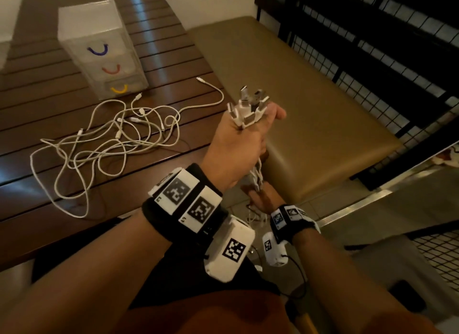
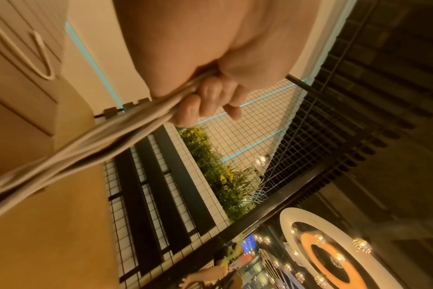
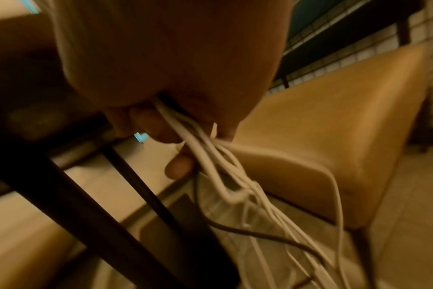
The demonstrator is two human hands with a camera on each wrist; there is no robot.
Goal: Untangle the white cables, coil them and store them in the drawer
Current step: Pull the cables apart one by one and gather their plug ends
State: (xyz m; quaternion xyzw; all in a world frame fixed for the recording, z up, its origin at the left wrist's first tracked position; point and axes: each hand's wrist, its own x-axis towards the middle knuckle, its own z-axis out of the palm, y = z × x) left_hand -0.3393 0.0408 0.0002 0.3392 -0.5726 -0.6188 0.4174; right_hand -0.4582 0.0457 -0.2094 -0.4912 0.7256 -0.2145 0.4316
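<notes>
Item: white cables, two lots.

Lot one, held. Left hand [image 1: 238,140] is raised beside the near right corner of the surface [image 1: 37,204], fingers curled round a bundle of cables [image 2: 91,140]. The USB plugs [image 1: 249,107] stand up in a cluster above the fist; about six or seven, exact count uncertain where they overlap. Gathering the plug ends at one point probably gives a common start for straightening. Right hand [image 1: 263,197] sits lower, below the surface edge, its fingers [image 3: 151,125] closed round the same strands [image 3: 210,162], which run taut between the two hands. Below it the strands fan out loose toward the floor; at least five white ones and one dark wire show in the right wrist view. Judged purpose: the strands are held taut between the hands so they can be drawn straight before coiling.

Lot two, lying. A tangled heap of cables [image 1: 104,145] rests on the surface just in front of the drawer unit [image 1: 99,45]. Number of cables cannot be told; around seven small plug ends show. Not yet untangled.

Store: one translucent drawer unit, three drawers, all closed, with a purple handle [image 1: 98,51], a red handle [image 1: 111,70] and a yellow handle [image 1: 119,89], one each.

Also: one tan bench [image 1: 285,110] to the right of the surface.
</notes>
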